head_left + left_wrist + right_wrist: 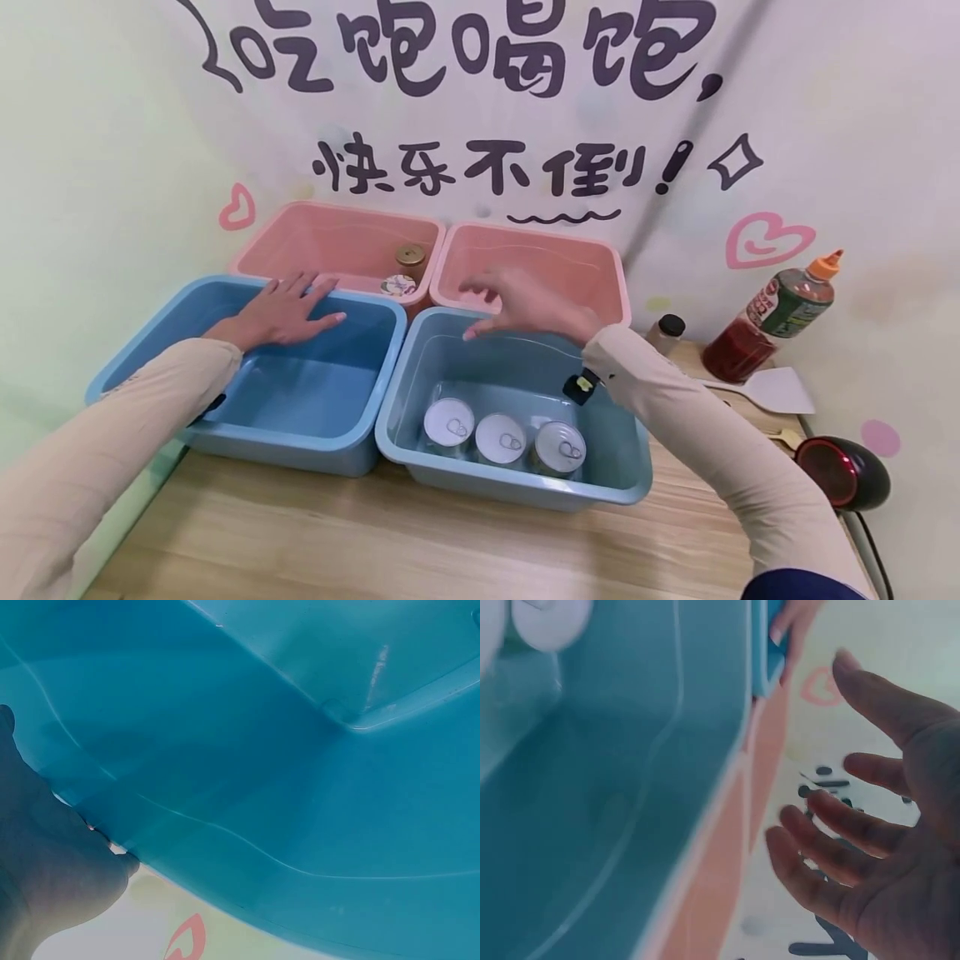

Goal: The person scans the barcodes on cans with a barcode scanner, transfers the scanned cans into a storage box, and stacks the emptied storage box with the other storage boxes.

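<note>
My left hand (pixel 281 312) is at the far rim of the left blue bin (pixel 315 454), its fingers spread and holding nothing. In the left wrist view the same hand (pixel 60 855) touches or nearly touches that rim. My right hand (pixel 528 304) hovers over the far side of the right blue bin (pixel 517 496), partly covering the pink bin behind. The right wrist view shows this hand (pixel 870 825) with fingers apart and slightly bent, nothing in it. Three pull-tab cans, a left one (pixel 448 421), a middle one (pixel 498 437) and a right one (pixel 557 448), stand inside the right blue bin.
A left pink bin (pixel 337 218) holds a gold can (pixel 410 257) and a can with a patterned end (pixel 398 286). A right pink bin (pixel 540 242) adjoins it. Rightward are a small jar (pixel 666 333), a sauce bottle (pixel 772 321), a white spatula (pixel 780 392) and a black-red device (pixel 843 472).
</note>
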{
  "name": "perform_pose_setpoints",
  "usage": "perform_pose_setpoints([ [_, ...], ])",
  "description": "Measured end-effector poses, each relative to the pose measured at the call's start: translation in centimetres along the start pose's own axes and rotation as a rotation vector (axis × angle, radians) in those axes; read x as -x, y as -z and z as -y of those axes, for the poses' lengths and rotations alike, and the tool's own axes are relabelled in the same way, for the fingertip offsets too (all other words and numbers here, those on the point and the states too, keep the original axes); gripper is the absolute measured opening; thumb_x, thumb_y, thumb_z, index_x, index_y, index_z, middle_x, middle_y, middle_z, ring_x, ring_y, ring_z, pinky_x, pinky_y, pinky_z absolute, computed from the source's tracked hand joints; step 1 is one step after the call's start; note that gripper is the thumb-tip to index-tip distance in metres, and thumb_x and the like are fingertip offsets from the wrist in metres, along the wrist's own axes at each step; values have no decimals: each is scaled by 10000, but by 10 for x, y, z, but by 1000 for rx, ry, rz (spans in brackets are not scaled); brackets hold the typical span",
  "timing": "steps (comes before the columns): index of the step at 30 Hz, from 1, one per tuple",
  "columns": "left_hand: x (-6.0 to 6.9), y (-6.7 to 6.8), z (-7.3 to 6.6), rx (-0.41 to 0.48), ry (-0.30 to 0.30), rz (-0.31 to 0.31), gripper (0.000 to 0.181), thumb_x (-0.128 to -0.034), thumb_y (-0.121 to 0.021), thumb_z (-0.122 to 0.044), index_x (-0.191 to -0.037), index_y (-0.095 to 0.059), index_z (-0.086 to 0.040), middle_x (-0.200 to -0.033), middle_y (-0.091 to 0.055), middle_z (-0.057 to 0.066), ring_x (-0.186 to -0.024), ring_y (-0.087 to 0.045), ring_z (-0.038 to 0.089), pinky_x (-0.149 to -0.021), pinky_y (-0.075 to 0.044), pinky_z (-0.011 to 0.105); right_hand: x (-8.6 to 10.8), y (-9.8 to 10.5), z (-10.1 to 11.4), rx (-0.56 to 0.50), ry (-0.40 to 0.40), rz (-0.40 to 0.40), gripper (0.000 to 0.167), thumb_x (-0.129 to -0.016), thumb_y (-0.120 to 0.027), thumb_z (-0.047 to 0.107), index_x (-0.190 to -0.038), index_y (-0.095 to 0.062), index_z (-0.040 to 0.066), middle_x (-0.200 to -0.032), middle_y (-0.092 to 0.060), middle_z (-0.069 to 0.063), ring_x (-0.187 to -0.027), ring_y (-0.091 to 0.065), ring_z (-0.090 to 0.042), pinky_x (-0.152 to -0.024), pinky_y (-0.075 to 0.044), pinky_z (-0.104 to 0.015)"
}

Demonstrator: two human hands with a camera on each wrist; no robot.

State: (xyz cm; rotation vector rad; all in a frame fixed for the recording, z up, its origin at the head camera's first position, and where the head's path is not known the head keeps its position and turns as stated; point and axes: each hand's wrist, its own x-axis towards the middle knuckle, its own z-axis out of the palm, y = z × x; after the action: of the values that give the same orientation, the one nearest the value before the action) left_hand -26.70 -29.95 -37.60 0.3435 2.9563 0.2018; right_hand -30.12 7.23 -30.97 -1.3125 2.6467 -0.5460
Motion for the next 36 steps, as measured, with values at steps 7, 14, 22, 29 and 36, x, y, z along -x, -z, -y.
perform_pose_setpoints([
  [7,-1,-2,1,-5,3,2,849,-974,-445,-609,-1595,-174,-97,-1634,-136,290,-1471,-131,558,-1178,-69,726,17,-36,15,3,-8,246,802,-769,-868,368,-1431,-529,69,-1371,-616,-125,-1164,-636,-252,-947,-558,-350],
  [14,0,-2,0,4,9,10,858,-971,-435,-622,-1595,-174,-95,-1637,-127,289,-1477,-120,554,-1182,-55,721,17,-75,14,-10,-2,362,797,-789,-851,376,-1444,-516,69,-1390,-600,-119,-1238,-581,-250,-1009,-523,-373],
  [22,0,-1,0,-2,13,7,853,-971,-446,-610,-1598,-170,-102,-1639,-132,287,-1481,-122,549,-1187,-68,715,9,-111,7,-55,-56,396,792,-798,-835,420,-1458,-511,127,-1430,-573,-87,-1281,-540,-241,-1082,-482,-425],
  [29,0,-1,0,-2,15,8,852,-973,-441,-613,-1594,-179,-92,-1632,-138,297,-1475,-125,556,-1182,-63,719,3,-128,12,-93,-99,408,782,-797,-825,456,-1451,-518,155,-1417,-578,-67,-1253,-551,-215,-1076,-487,-400],
  [36,0,-1,1,-7,11,14,857,-973,-437,-616,-1594,-172,-88,-1630,-129,303,-1473,-118,560,-1181,-56,721,1,-138,16,-112,-140,406,718,-778,-836,468,-1373,-594,146,-1259,-637,-18,-1089,-580,-158,-944,-533,-302],
])
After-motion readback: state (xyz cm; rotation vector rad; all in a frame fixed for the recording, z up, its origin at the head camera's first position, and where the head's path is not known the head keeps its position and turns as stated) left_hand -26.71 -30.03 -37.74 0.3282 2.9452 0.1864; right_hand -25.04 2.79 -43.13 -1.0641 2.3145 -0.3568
